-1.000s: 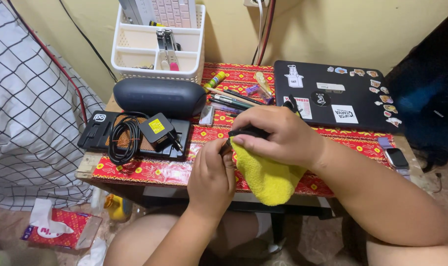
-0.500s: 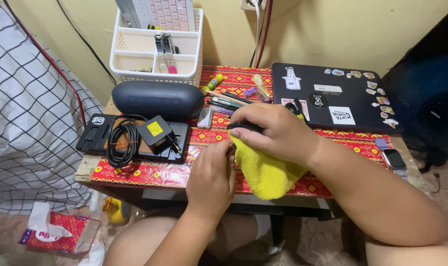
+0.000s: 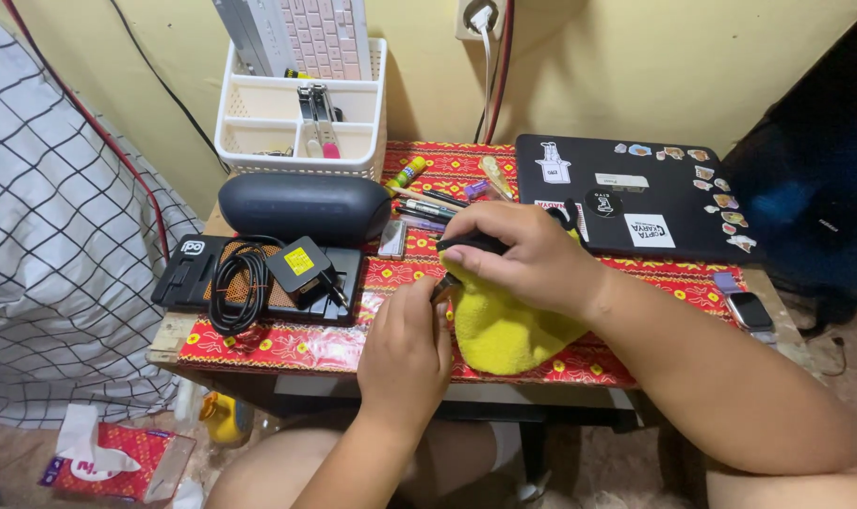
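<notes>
My right hand (image 3: 527, 256) presses a yellow cloth (image 3: 504, 325) around a small dark object (image 3: 471, 243), whose black tip shows under my fingers. My left hand (image 3: 405, 351) grips the near end of that same dark object (image 3: 442, 286) just left of the cloth. Both hands meet over the front middle of the small table, which is covered with a red patterned cloth (image 3: 287, 344). Most of the dark object is hidden by my fingers and the cloth, so I cannot tell what it is.
A closed black laptop (image 3: 636, 203) with stickers lies at the right. A dark oval speaker (image 3: 301, 209), a coiled black charger (image 3: 268, 273), pens (image 3: 428, 203) and a white organiser tray (image 3: 301, 123) sit to the left and back. A smartwatch (image 3: 750, 309) lies at the right edge.
The view has shifted slightly. My hands stay together on the cloth and the dark object, with only small finger movement.
</notes>
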